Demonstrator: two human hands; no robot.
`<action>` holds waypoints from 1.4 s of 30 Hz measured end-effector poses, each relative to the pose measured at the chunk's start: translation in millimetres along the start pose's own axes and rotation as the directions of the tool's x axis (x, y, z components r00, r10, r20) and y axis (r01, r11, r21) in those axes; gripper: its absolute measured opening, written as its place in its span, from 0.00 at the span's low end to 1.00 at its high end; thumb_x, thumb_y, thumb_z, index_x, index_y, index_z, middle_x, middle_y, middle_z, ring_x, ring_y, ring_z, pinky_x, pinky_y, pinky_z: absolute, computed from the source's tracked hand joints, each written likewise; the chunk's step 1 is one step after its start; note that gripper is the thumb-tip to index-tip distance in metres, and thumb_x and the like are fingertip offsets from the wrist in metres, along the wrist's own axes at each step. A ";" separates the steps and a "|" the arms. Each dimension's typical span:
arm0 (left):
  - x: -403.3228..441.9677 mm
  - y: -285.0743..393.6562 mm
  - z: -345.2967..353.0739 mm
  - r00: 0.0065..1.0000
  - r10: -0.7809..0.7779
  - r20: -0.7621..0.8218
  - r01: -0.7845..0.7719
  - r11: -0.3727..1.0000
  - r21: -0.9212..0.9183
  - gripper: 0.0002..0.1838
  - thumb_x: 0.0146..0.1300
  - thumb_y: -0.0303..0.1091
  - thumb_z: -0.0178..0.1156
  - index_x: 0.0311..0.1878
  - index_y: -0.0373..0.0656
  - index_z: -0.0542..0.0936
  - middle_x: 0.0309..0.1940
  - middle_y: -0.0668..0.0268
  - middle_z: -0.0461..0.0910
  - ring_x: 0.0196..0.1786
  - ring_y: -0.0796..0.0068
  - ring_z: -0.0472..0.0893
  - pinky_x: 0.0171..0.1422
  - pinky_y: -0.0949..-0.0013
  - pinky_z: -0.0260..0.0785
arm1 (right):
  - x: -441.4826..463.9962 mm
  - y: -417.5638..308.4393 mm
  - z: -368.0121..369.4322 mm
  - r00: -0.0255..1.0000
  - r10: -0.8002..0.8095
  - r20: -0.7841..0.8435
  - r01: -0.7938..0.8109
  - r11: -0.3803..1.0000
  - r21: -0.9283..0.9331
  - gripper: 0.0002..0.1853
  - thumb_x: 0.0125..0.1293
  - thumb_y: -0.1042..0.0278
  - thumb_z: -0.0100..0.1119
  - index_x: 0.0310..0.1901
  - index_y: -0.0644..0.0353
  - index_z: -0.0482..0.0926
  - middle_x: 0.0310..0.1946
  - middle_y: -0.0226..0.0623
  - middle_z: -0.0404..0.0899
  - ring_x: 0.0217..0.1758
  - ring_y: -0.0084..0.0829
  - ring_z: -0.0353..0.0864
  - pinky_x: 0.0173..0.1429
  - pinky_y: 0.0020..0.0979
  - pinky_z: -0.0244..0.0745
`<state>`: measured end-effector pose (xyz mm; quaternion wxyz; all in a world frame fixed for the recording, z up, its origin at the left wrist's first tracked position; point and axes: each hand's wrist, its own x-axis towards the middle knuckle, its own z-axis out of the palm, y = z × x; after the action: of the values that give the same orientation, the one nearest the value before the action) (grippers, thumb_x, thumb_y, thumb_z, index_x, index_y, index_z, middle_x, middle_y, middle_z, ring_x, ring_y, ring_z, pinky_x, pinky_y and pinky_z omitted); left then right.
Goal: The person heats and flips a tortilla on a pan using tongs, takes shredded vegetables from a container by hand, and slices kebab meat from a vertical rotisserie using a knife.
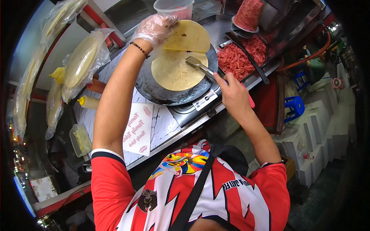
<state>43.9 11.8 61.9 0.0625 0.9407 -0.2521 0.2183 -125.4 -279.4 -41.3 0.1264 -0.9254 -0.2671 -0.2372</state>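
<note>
A round flatbread point(173, 75) lies on the dark round griddle point(154, 92). Above it, a second yellowish section of flatbread point(190, 36) has a straight lower edge; whether it is a separate piece or a folded part, I cannot tell. My left hand point(156, 30), in a clear plastic glove, is closed at the left edge of this upper section, its fingertips partly hidden. Bare and wrapped round the handle of metal tongs point(206, 71), my right hand point(236, 96) is right of the griddle. The tongs' tips rest on or just over the lower flatbread.
Shredded reddish meat point(241, 57) fills a tray at the right, with a black-handled tool point(250, 56) across it. Behind stands a meat cone point(248, 17). A clear tub point(173, 7), printed paper point(140, 129), a sauce bottle point(88, 102) and bagged flatbreads point(83, 61) are around the griddle.
</note>
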 end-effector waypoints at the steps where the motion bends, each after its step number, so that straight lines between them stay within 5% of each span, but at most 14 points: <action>1: -1.9 2.7 -1.5 1.000 0.000 0.005 0.000 1.000 -0.008 0.13 0.74 0.45 0.60 0.49 0.45 0.84 0.42 0.50 0.84 0.46 0.44 0.84 0.49 0.50 0.76 | 5.4 -1.5 -2.9 1.000 -0.012 -0.012 0.012 1.000 0.018 0.27 0.62 0.80 0.58 0.65 0.58 0.81 0.41 0.39 0.71 0.42 0.41 0.83 0.37 0.41 0.83; 9: -32.7 10.1 -2.3 0.969 0.128 0.213 -0.110 0.989 -0.097 0.08 0.73 0.38 0.63 0.48 0.45 0.83 0.40 0.50 0.84 0.42 0.45 0.83 0.46 0.54 0.77 | 1.1 2.2 -8.5 0.999 -0.018 0.035 0.012 0.988 0.151 0.29 0.58 0.82 0.61 0.64 0.58 0.81 0.41 0.38 0.73 0.41 0.42 0.83 0.38 0.41 0.82; 17: -82.1 6.4 34.9 0.965 0.247 0.090 -0.220 0.946 -0.239 0.08 0.71 0.40 0.62 0.49 0.52 0.84 0.37 0.59 0.86 0.41 0.50 0.86 0.42 0.50 0.77 | 8.8 -4.2 6.7 0.996 -0.061 0.061 0.053 0.992 0.114 0.28 0.60 0.80 0.60 0.65 0.57 0.81 0.42 0.39 0.73 0.41 0.41 0.83 0.40 0.40 0.82; 21: -79.8 22.2 16.1 0.972 0.200 0.126 -0.178 0.970 -0.168 0.14 0.66 0.37 0.69 0.52 0.44 0.86 0.42 0.55 0.88 0.41 0.52 0.87 0.47 0.56 0.79 | 30.5 -20.3 31.7 1.000 0.001 0.005 -0.001 0.980 0.201 0.27 0.62 0.80 0.59 0.65 0.57 0.80 0.44 0.40 0.73 0.40 0.44 0.86 0.40 0.45 0.84; 24: -91.8 10.8 7.1 0.933 0.107 -0.344 -0.212 0.936 -0.282 0.16 0.69 0.44 0.68 0.50 0.41 0.86 0.41 0.52 0.88 0.39 0.51 0.86 0.48 0.56 0.78 | 32.3 -19.2 30.8 0.999 0.035 -0.034 -0.025 0.970 0.242 0.24 0.64 0.79 0.61 0.63 0.58 0.81 0.43 0.40 0.75 0.39 0.44 0.86 0.42 0.44 0.84; 25: -95.4 7.8 7.8 0.950 -0.121 -0.288 0.021 0.944 -0.328 0.17 0.70 0.46 0.67 0.48 0.41 0.87 0.39 0.52 0.88 0.39 0.53 0.87 0.47 0.57 0.78 | 30.3 -18.5 30.7 0.998 0.046 -0.041 -0.034 0.966 0.256 0.23 0.65 0.79 0.62 0.63 0.58 0.81 0.42 0.40 0.75 0.39 0.44 0.86 0.42 0.43 0.83; 27: -102.6 3.2 11.2 0.817 -0.555 -0.154 0.471 0.798 -0.377 0.22 0.72 0.52 0.65 0.46 0.40 0.87 0.36 0.51 0.88 0.38 0.56 0.87 0.47 0.58 0.77 | 28.1 -18.1 30.0 0.998 0.054 -0.039 -0.041 0.962 0.269 0.22 0.66 0.79 0.63 0.62 0.59 0.82 0.41 0.40 0.75 0.38 0.44 0.86 0.42 0.44 0.83; 28: -98.8 -0.3 6.3 0.751 -0.651 0.110 0.654 0.711 -0.259 0.29 0.73 0.62 0.61 0.42 0.40 0.89 0.30 0.53 0.86 0.36 0.63 0.87 0.46 0.61 0.76 | 27.9 -18.2 29.1 0.998 0.053 -0.040 -0.040 0.963 0.268 0.22 0.66 0.79 0.63 0.63 0.59 0.82 0.41 0.40 0.75 0.37 0.44 0.85 0.42 0.44 0.83; 31: -86.2 -28.4 29.2 0.640 -0.679 0.358 0.746 0.660 -0.082 0.36 0.70 0.68 0.59 0.41 0.36 0.88 0.28 0.56 0.85 0.31 0.67 0.85 0.43 0.61 0.77 | 26.8 -18.1 31.5 0.996 0.061 -0.060 -0.041 0.956 0.291 0.22 0.67 0.79 0.63 0.63 0.59 0.82 0.40 0.40 0.75 0.36 0.45 0.85 0.41 0.45 0.83; 32: -81.4 -36.7 36.6 0.560 -0.650 0.513 0.816 0.540 -0.206 0.41 0.68 0.71 0.59 0.39 0.31 0.87 0.27 0.55 0.84 0.27 0.66 0.82 0.38 0.60 0.77 | 26.2 -17.3 33.4 0.995 0.073 -0.069 -0.049 0.952 0.301 0.22 0.67 0.78 0.63 0.63 0.59 0.81 0.40 0.40 0.75 0.36 0.45 0.85 0.41 0.45 0.82; 35: -61.8 -34.8 45.7 0.436 -0.661 0.611 0.881 0.452 -0.140 0.37 0.72 0.70 0.54 0.39 0.40 0.89 0.27 0.57 0.86 0.37 0.62 0.88 0.41 0.58 0.80 | 24.1 -16.0 37.5 0.991 0.088 -0.100 -0.053 0.948 0.314 0.22 0.67 0.78 0.63 0.63 0.59 0.81 0.39 0.40 0.75 0.35 0.44 0.85 0.40 0.44 0.82; 39: -49.4 -37.8 60.3 0.633 -0.592 0.500 0.774 0.515 -0.369 0.40 0.68 0.68 0.60 0.38 0.28 0.85 0.28 0.52 0.84 0.34 0.63 0.86 0.38 0.59 0.81 | 21.8 -15.6 34.9 0.994 0.081 -0.080 -0.053 0.952 0.301 0.23 0.66 0.78 0.62 0.64 0.59 0.81 0.41 0.41 0.75 0.37 0.44 0.85 0.41 0.44 0.83; 40: -41.0 -33.2 56.1 0.549 -0.624 0.556 0.833 0.363 -0.417 0.35 0.66 0.60 0.67 0.40 0.26 0.85 0.31 0.52 0.85 0.34 0.63 0.86 0.38 0.62 0.80 | 21.3 -15.8 32.7 0.996 0.078 -0.052 -0.059 0.955 0.290 0.24 0.65 0.79 0.61 0.64 0.59 0.80 0.43 0.42 0.74 0.40 0.44 0.86 0.43 0.43 0.85; 42: -36.5 -40.2 69.8 0.517 -0.605 0.606 0.853 0.309 -0.420 0.27 0.63 0.57 0.71 0.41 0.35 0.87 0.32 0.60 0.85 0.32 0.68 0.83 0.40 0.64 0.77 | 20.3 -16.1 31.7 0.997 0.071 -0.022 -0.062 0.960 0.273 0.26 0.63 0.79 0.59 0.65 0.60 0.80 0.44 0.42 0.74 0.42 0.44 0.87 0.44 0.43 0.86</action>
<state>62.1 47.0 -17.2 0.4504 0.8744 0.1441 -0.1082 -107.4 -245.9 -56.4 0.2646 -0.9037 -0.2641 -0.2087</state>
